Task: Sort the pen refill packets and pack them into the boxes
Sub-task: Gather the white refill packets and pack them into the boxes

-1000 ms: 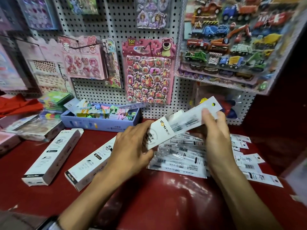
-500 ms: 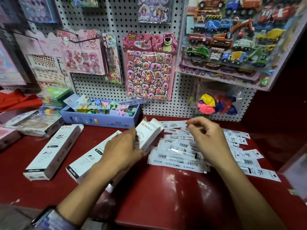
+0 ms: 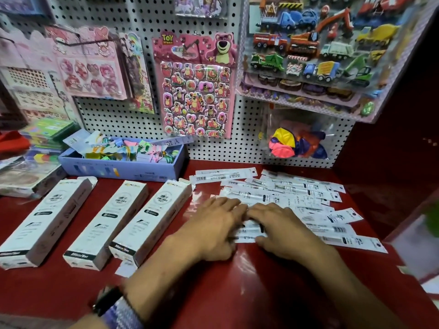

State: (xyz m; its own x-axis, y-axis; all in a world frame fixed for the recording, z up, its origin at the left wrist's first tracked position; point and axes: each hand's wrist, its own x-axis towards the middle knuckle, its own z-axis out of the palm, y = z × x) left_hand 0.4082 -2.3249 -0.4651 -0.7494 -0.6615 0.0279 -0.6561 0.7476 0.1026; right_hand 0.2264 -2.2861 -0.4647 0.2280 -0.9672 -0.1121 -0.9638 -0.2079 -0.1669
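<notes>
The left hand and the right hand lie palm down side by side, their fingertips almost touching, on the near edge of the spread of pen refill packets. The fingers of both look mostly straight and press on the packets; I cannot tell if any packet is pinched, because the hands are blurred. The packets fan out on the red worktop from under the hands to the far side and to the right of the right hand. To the left of the left hand three long white boxes lie side by side. Beyond the boxes stands a blue tray with colourful small items. A watch sits on the left wrist.
</notes>
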